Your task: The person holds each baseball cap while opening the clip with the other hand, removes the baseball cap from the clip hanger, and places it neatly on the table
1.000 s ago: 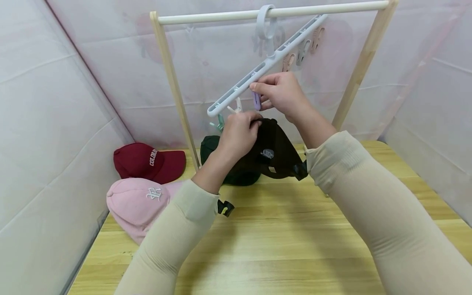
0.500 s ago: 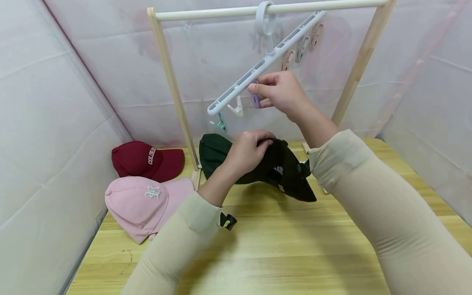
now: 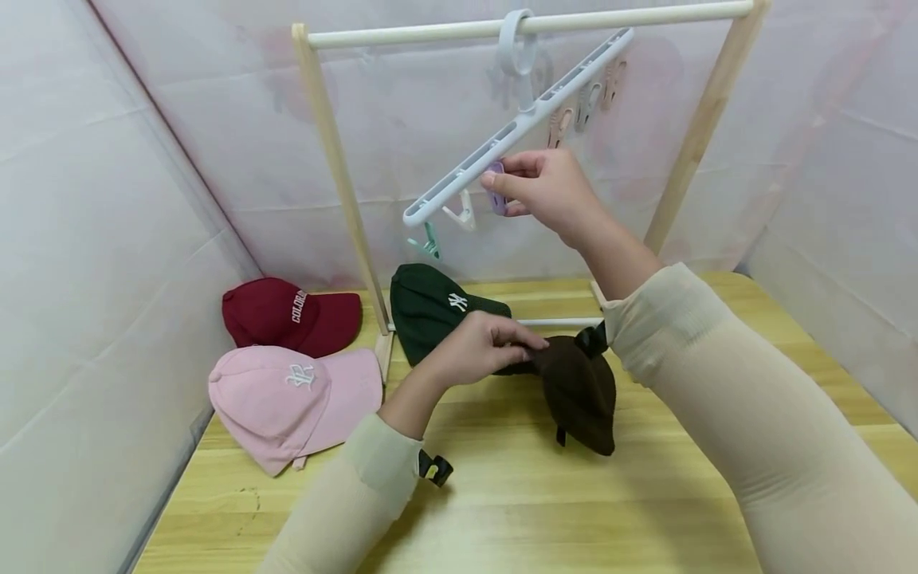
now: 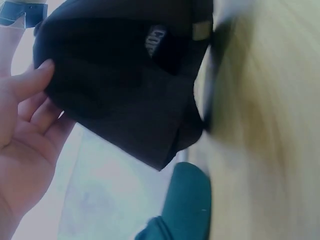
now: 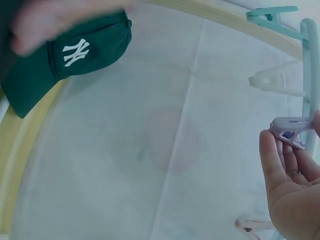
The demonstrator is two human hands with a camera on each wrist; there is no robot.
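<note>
A light wooden table (image 3: 545,510) stands between white fabric walls (image 3: 107,239).

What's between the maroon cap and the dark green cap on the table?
The rack's light wooden left post stands between the maroon cap and the dark green cap, seen in the head view.

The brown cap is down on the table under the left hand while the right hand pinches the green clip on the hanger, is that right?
Not quite: the clip pinched by the right hand is purple, as the head view shows. The brown cap does lie on the table under the left hand.
</note>
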